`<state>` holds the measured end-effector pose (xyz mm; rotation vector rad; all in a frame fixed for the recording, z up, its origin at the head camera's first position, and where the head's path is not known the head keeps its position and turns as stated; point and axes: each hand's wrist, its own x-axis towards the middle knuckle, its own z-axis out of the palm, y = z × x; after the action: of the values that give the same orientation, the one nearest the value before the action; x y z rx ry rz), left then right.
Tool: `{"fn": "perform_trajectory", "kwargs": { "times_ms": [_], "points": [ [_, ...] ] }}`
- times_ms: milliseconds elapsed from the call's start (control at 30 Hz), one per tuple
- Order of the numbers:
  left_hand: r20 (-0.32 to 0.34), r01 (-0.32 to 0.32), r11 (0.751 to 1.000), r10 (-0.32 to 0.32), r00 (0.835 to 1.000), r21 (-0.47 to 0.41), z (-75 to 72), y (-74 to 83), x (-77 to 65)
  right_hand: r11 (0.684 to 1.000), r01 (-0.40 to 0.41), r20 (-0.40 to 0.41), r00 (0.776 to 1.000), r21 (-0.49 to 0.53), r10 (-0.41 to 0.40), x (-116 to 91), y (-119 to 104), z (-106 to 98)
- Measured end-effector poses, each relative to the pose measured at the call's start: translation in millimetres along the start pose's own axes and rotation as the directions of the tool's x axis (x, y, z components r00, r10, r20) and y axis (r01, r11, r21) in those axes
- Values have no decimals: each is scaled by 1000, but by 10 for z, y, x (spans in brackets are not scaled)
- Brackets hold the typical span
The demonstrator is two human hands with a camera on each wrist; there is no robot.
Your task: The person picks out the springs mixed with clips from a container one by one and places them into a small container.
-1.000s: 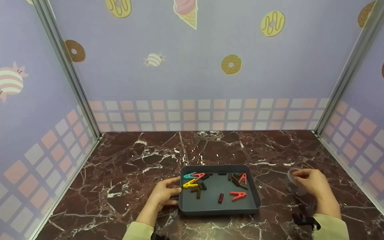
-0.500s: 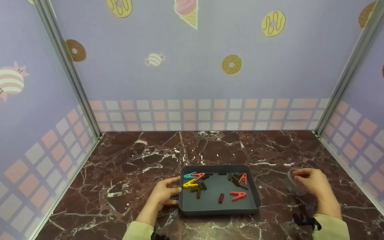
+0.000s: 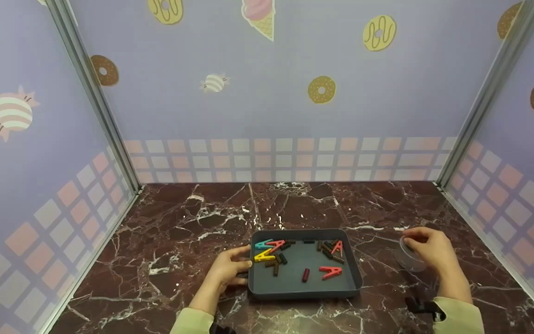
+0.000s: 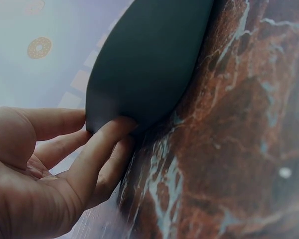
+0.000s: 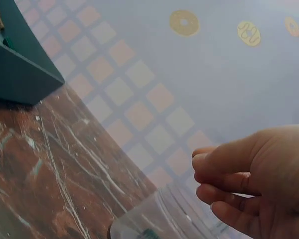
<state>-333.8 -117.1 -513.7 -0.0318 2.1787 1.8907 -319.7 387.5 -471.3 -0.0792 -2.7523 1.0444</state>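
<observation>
In the head view, we see the tray [image 3: 290,285] on the marble table [image 3: 193,260], with the cup [image 3: 406,262] well apart to its right. The left hand [image 3: 226,268] has its fingers spread, tips against the tray's left wall. The right hand [image 3: 429,248] is over the cup's mouth, thumb and forefinger close together; we cannot tell whether they pinch anything. We count one tray, one cup and five clips: one teal clip [image 3: 263,244], one yellow clip [image 3: 264,255] and three red clips [image 3: 331,272]. Tubes [image 3: 276,269] lie among them, about a dozen, one of them maroon; some overlap, so we cannot fix the number. In the left wrist view, we find the fingers touching the tray's rim and outer wall, apart from one another. In the right wrist view, the thumb and forefinger tips meet, other fingers bent, nothing visible between them; one green piece [image 5: 149,233] shows inside the cup, and we cannot see whether more lie there. We judge the work to be at an early stage: at least one piece is in the cup, while all five clips and most tubes are in the tray.
</observation>
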Motion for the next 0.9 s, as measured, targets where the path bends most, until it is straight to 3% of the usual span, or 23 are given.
{"fn": "perform_trajectory", "kwargs": {
  "times_ms": [300, 500, 900],
  "points": [
    [7, -2, 1000, 3, 1000, -11, -2, -6, -2, 991, 73, 16, 997, 115, -75, 31, -177, 93],
    [9, -12, 1000, 13, 1000, -26, -5, -15, 6, 954, 145, 21, 988, 261, -156, 50, -252, 162],
    [12, 0, 1000, 1, 1000, -25, -1, -6, -3, 896, 140, 98, 975, 421, -198, 41, -421, 306]
  ]
}}
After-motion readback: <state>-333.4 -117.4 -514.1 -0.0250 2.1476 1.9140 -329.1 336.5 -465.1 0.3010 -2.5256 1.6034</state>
